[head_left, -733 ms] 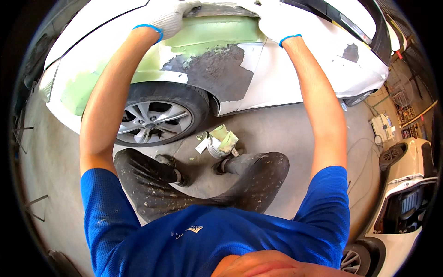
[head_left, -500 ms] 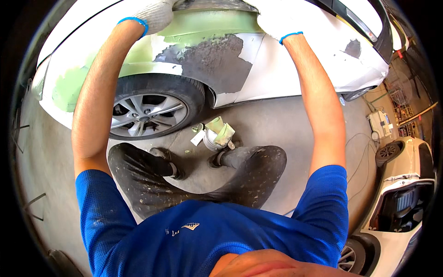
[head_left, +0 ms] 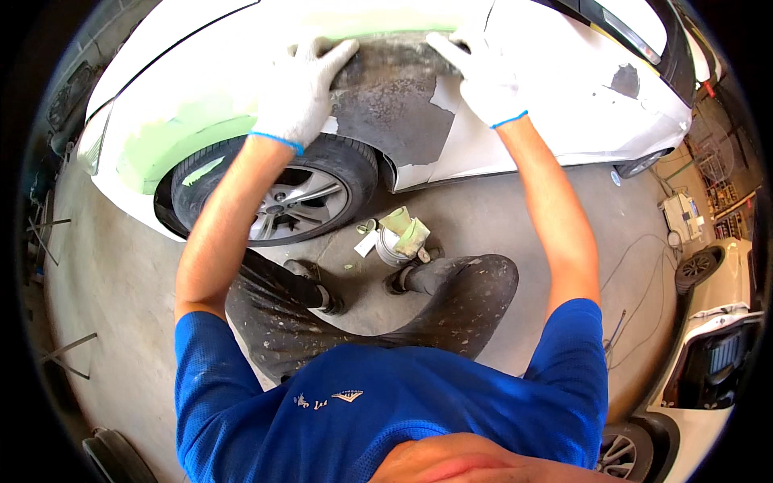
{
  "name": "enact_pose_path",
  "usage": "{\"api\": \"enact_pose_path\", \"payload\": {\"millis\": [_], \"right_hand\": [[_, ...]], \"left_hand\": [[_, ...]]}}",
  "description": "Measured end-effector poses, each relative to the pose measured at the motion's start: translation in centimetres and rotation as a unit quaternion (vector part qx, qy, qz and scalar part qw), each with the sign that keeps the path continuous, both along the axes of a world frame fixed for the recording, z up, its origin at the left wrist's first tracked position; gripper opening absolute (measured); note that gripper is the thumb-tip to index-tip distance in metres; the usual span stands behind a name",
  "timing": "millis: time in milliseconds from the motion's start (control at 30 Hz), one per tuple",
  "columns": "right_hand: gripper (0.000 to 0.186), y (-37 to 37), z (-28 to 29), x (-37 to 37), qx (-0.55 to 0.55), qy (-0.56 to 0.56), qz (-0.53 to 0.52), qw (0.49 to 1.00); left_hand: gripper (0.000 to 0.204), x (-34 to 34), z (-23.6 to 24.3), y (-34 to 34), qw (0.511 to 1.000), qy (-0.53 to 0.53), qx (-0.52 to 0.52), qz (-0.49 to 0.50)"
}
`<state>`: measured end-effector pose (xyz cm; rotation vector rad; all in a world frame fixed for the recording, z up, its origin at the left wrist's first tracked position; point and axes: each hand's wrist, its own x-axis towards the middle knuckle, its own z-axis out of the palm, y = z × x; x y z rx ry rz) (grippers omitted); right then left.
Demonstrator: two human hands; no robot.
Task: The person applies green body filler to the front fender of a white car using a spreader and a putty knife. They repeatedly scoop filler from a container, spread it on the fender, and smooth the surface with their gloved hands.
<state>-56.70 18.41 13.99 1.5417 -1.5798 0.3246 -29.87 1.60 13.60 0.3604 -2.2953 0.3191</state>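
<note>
My left hand (head_left: 299,92) and my right hand (head_left: 487,84), both in white knit gloves with blue cuffs, grip the two ends of a wide, dark, smeared spreader (head_left: 394,63). It lies level across the front fender of a white car (head_left: 531,121). Thumbs point inward along the spreader; the other fingers are partly hidden. Pale green filler (head_left: 403,20) shows above its upper edge. Below it, a bare dark grey patch (head_left: 394,121) spans the fender behind the wheel. More green filler (head_left: 173,157) covers the panel around the wheel arch.
The car's front wheel (head_left: 294,193) is beneath my left forearm. Between my feet and the car stands a tin (head_left: 392,248) with green-smeared sheets (head_left: 411,233) on top, beside a white card (head_left: 366,243). Cables and a second car (head_left: 700,354) are at the right; metal stands (head_left: 68,354) at the left.
Both hands have come down the fender toward me, bringing the spreader over the upper part of the dark patch. The green filler there is now mostly covered. The whole view has shifted slightly.
</note>
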Motion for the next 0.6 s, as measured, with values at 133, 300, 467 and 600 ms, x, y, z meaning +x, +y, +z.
{"api": "enact_pose_path", "payload": {"millis": [133,300,467,600], "right_hand": [[0.062,-1.3,3.9,-0.4,-0.027,0.015,-0.007,1.000],[0.061,-3.6,6.1,-0.7,-0.001,-0.027,0.003,1.000],[0.061,-3.3,5.1,-0.6,-0.002,-0.028,-0.004,1.000],[0.061,-2.4,4.1,-0.3,0.008,-0.032,0.006,0.999]], "left_hand": [[0.061,-1.7,3.6,-4.3,0.999,-0.002,0.001,-0.054],[0.066,-3.3,5.6,-8.8,0.996,-0.062,0.036,-0.049],[0.067,-3.1,4.4,-6.1,0.999,-0.020,-0.015,-0.029],[0.053,-2.0,3.7,-5.4,0.999,-0.021,-0.011,-0.032]]}}
